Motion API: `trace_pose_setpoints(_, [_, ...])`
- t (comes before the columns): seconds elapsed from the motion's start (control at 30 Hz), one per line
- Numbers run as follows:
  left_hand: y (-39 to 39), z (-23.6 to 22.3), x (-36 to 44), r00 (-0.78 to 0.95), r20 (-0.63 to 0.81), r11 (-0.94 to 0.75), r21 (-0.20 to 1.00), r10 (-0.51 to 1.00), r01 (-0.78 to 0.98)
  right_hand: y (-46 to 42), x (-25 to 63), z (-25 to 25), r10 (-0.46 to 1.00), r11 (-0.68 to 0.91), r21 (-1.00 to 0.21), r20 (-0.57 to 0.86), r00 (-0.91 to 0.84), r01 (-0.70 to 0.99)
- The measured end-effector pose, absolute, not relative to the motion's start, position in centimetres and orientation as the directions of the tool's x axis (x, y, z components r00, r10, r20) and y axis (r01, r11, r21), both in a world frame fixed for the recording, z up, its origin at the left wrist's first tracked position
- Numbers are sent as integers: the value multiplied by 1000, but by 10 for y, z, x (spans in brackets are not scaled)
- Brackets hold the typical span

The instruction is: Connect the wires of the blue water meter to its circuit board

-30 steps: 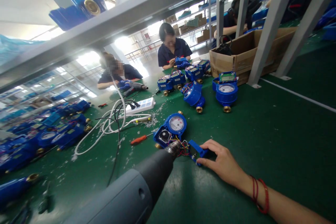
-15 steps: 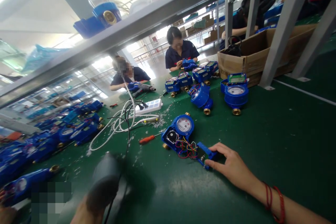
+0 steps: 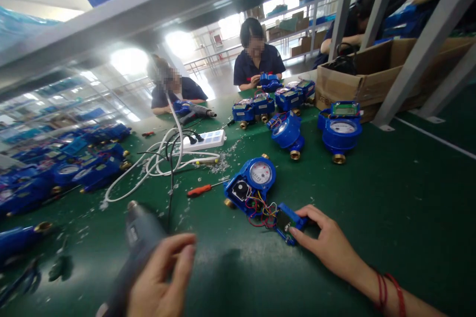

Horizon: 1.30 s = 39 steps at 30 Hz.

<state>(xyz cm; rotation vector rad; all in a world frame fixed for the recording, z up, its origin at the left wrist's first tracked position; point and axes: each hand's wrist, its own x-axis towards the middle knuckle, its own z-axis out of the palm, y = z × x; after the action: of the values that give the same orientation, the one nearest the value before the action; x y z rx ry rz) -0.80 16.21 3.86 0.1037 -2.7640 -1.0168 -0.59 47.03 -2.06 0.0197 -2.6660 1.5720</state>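
While the right hand (image 3: 327, 240) pinches a small blue housing (image 3: 295, 219) between thumb and fingers, its edge close to the green bench (image 3: 390, 208), the left hand (image 3: 158, 277) is at the lower left, blurred, its fingers loosely bent with a narrow gap to the thumb and nothing visible between them. Just beside and partly behind it is a grey heat gun (image 3: 143, 230), nozzle directed away from the person; whether the hand touches its handle I cannot tell.

The small housing carries a circuit board, and thin coloured wires (image 3: 265, 210) run from it to a blue water meter (image 3: 243, 174) lying near the middle of the bench. That meter has a round white dial and an uncovered compartment with a black-and-white part inside. An orange-handled screwdriver (image 3: 200, 190) lies to its left, shaft toward the meter body.

Farther back are a white power strip (image 3: 210, 139) with black plugs in it, a looped white cable (image 3: 124, 199), and two more meters (image 3: 341, 133) near a cardboard box (image 3: 334, 86). Across the bench, a co-worker in a dark shirt (image 3: 273, 62) handles another blue meter (image 3: 269, 81).
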Motion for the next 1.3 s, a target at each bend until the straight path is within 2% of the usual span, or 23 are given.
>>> trace_pose_setpoints(0.03, [195, 37, -11, -998, 60, 725, 686, 35, 66, 470, -6, -21, 13, 492, -870, 46, -999, -34])
trace_pose_setpoints(0.07, [223, 33, -15, -991, -4, 703, 705, 134, 92, 470, -6, -22, 15, 501, -865, 45, -999, -32])
trace_pose_setpoints(0.17, [277, 17, -33, -971, -86, 730, 674, 225, 110, 470, -5, -26, 22, 539, -841, 68, -997, -45])
trace_pose_setpoints(0.27, [291, 3, -47, -964, -136, 745, 661, 229, 84, 471, -6, -29, -7, 571, -816, 100, -995, -86])
trace_pose_setpoints(0.37, [292, -3, -53, -964, -155, 686, 727, 215, 36, 472, -9, -30, -35, 590, -801, 98, -995, -99])
trace_pose_setpoints(0.5, [292, -5, -55, -944, -251, 426, 894, 213, -141, 477, -17, -28, -18, 562, -825, 62, -998, -62])
trace_pose_setpoints(0.63, [293, -9, -56, -904, -349, 115, 937, 249, -330, 480, -24, -29, -17, 505, -862, 52, -998, -54])
trace_pose_setpoints(0.8, [292, -15, -56, -880, -382, -129, 894, 281, -429, 476, -28, -17, -91, 561, -778, 280, -956, -281])
trace_pose_setpoints(0.9, [291, -15, -56, -859, -412, -193, 856, 305, -479, 469, -37, -5, -204, 601, -694, 347, -916, -397])
trace_pose_setpoints(1.07, [291, -14, -57, -852, -412, -297, 811, 323, -505, 455, -54, 1, -304, 653, -655, 232, -924, -379])
trace_pose_setpoints(1.17, [288, -14, -56, -859, -410, -287, 821, 307, -494, 450, -58, 0, -293, 632, -699, 183, -938, -334])
trace_pose_setpoints(1.3, [284, -12, -56, -898, -373, -128, 904, 233, -409, 450, -61, -2, -273, 507, -833, 86, -958, -219])
